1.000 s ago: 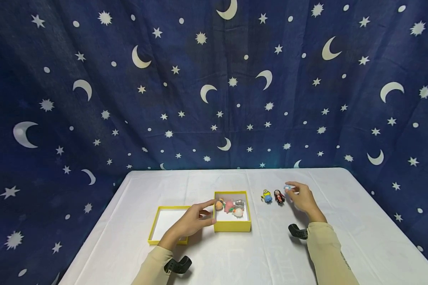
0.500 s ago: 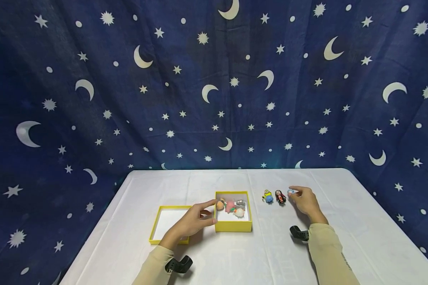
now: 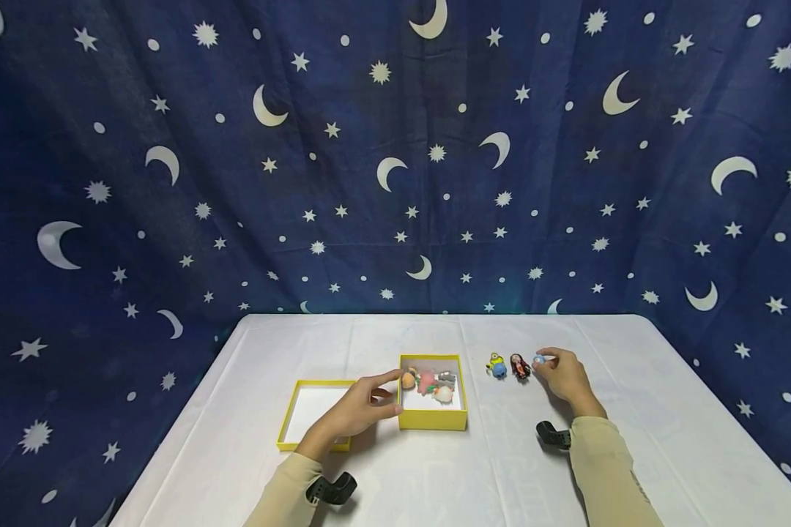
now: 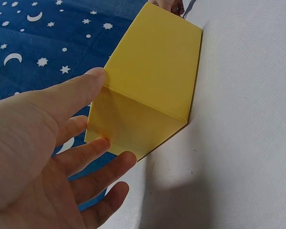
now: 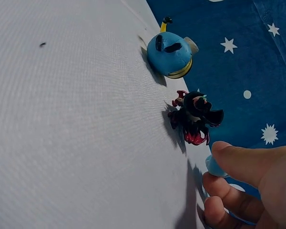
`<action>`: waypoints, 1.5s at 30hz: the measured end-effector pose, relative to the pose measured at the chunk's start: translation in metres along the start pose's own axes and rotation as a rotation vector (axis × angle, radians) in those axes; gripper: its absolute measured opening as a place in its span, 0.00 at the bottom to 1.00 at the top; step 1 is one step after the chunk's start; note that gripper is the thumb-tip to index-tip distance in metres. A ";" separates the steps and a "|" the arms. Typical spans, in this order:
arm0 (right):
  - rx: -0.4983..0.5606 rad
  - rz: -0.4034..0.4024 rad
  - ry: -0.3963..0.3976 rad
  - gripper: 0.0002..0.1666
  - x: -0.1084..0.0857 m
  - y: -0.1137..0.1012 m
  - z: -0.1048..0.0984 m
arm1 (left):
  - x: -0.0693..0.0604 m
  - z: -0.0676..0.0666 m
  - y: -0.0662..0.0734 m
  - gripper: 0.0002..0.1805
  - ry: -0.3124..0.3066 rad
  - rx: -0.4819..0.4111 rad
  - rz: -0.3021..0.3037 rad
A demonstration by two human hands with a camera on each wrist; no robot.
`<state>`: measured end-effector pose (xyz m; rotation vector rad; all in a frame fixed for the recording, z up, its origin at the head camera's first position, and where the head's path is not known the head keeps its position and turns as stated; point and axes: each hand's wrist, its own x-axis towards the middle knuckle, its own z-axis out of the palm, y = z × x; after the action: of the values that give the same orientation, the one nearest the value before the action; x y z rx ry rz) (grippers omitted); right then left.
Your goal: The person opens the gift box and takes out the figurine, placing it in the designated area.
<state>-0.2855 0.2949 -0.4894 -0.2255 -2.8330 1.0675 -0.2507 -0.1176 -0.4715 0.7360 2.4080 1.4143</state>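
Observation:
A yellow box [image 3: 432,419] holds several small figures, among them a pink one [image 3: 426,382]. My left hand [image 3: 356,408] rests its fingers and thumb against the box's left side; in the left wrist view the fingers [image 4: 102,174] are spread, touching the yellow wall [image 4: 152,62]. On the right, my right hand [image 3: 567,379] pinches a small light-blue figure [image 3: 539,359] between thumb and fingers; the right wrist view shows its blue part [image 5: 213,166]. Just left of it lie a black-and-red figure [image 3: 520,367] and a yellow-and-blue one [image 3: 496,365].
A yellow-rimmed lid [image 3: 288,414], white inside, lies left of the box, partly behind my left hand and forearm. The table has a white cloth [image 3: 435,483]. Behind it hangs a dark blue curtain [image 3: 343,176] with moons and stars.
My right hand has moved slightly toward the black-and-red figure and lower, with the light-blue figure. The left hand has stayed at the box. The head view has shifted a little.

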 end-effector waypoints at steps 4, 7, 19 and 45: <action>-0.002 0.001 -0.006 0.23 -0.001 0.001 0.000 | 0.001 0.001 0.000 0.35 0.000 -0.010 0.008; -0.004 -0.005 -0.009 0.23 -0.002 -0.001 0.000 | 0.001 0.001 -0.001 0.34 0.001 -0.018 0.017; -0.043 -0.006 -0.003 0.22 -0.001 0.000 0.002 | 0.001 0.001 0.000 0.35 0.005 -0.030 0.018; -0.056 -0.048 -0.003 0.22 -0.002 -0.002 0.003 | 0.002 0.001 -0.002 0.35 0.009 0.009 0.015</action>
<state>-0.2840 0.2906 -0.4905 -0.1594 -2.8577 0.9813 -0.2520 -0.1163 -0.4736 0.7533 2.4224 1.4157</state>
